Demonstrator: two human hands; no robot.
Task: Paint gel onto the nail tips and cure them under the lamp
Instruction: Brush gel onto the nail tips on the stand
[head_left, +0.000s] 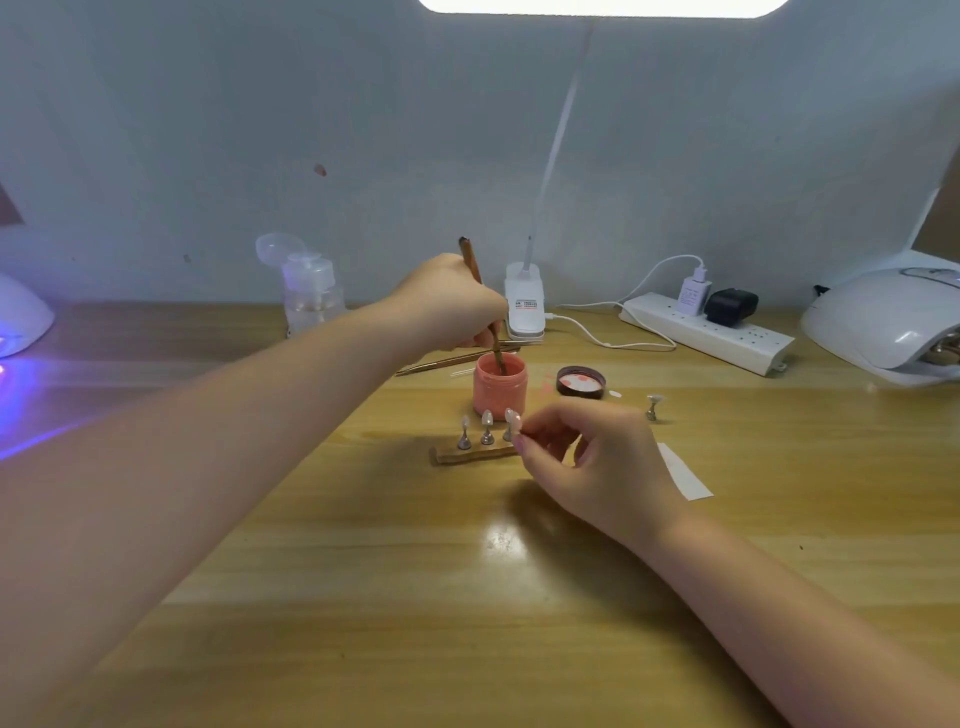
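Left hand (457, 301) grips a brown-handled brush (480, 301), tilted, bristle end dipped into the open pink gel jar (500, 387) mid-tabletop, toward the back edge. Right hand (592, 457) pinches the third nail tip stand (511, 423) between thumb and forefinger, other fingers loosely curled. That stand sits at the right end of a row on a small wooden strip (475, 454); two more nail tip stands (487, 428) to its left, upright, apart from each other. Jar just behind the row. Jar lid (581, 381) lies upturned right of the jar, pink smears inside. One lone nail tip stand (653, 407) right of the lid. Gold tweezers (441, 364) lie left of the jar, partly under the left hand. White paper strip (683, 473) beside the right hand. Back edge: pump dispenser bottle (311, 296), clip lamp base (525, 301), power strip (711, 332) with plugs. Lit curing lamp (23, 312) at left edge, purple glow on the tabletop (415, 597); second white curing lamp (888, 317) at right edge.
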